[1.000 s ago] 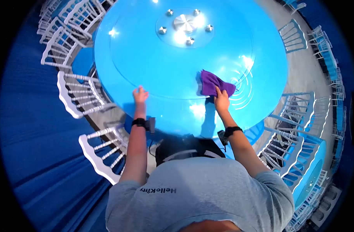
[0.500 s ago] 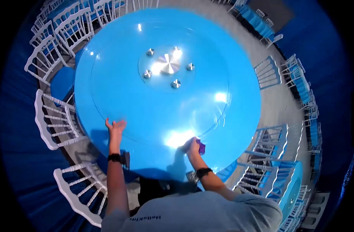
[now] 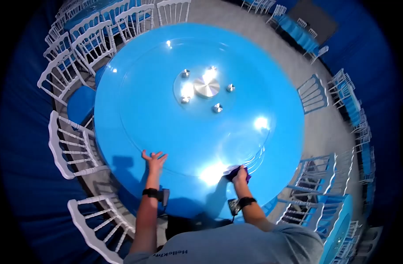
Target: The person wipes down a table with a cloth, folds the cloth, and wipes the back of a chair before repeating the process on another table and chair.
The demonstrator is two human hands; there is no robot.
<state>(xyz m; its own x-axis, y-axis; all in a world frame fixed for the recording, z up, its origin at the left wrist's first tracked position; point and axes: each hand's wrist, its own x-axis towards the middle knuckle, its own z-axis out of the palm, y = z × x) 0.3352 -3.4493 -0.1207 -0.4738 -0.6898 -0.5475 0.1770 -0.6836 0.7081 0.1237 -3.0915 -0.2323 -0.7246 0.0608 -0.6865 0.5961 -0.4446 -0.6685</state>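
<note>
My right hand is closed on a purple cloth, pressed low over the near right part of a round glass turntable. The cloth sticks out on both sides of the fingers. Over the turntable's near left edge, my left hand is open with its fingers spread and holds nothing. Under the glass spreads a round table with a bright blue top. Curved streaks show on the glass just right of the cloth. Both wrists wear black straps with small devices.
A large shiny metal disc sits at the turntable's centre, ringed by several small metal knobs. White chairs stand around the table, close on the left and right. Further tables with blue tops line the back and right.
The view has shifted, so the table sits lower and further right. My right hand has slid the cloth slightly right, and more cloth shows left of it. My left hand has also moved right.
</note>
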